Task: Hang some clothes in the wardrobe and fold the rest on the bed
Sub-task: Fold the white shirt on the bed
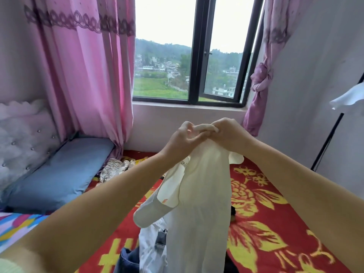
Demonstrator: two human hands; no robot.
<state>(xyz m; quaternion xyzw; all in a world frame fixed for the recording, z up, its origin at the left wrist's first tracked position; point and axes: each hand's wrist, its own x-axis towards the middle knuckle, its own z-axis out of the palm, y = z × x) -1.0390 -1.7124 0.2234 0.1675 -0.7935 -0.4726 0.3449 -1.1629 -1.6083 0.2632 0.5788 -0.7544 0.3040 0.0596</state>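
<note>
The bed (275,223), covered by a red blanket with large yellow flower prints, fills the lower part of the view and carries nearly everything the task concerns. No folded stack shows anywhere on it, and the wardrobe is out of view, so I cannot tell how many pieces already hang there; a white garment (348,97) dangles near the right wall by a black pole, which may be one hung piece, though that is a guess.

A long blue pillow (59,174) lies along the bed's left edge against the padded pale-pink headboard (25,138).

Above the bed's middle, a long cream-white soft garment with a sleeve and a printed label (197,203) hangs straight down, clear of the blanket at its top and reaching the heap at the near edge. Both hands hold it up by one bunched end: the left hand (185,140) pinches the rolled cloth between thumb and fingers, and the right hand (228,134) is curled round the same roll, the two hands touching.

At the bed's near edge lies a loose heap of white and dark-blue denim clothes (145,249), unfolded. Toward the far left corner sits a crumpled patterned cream-and-grey cloth (112,168), also unfolded.

Judging from this, the work looks early: one piece in hand, not yet hung or folded, and at least two heaps waiting.
</note>
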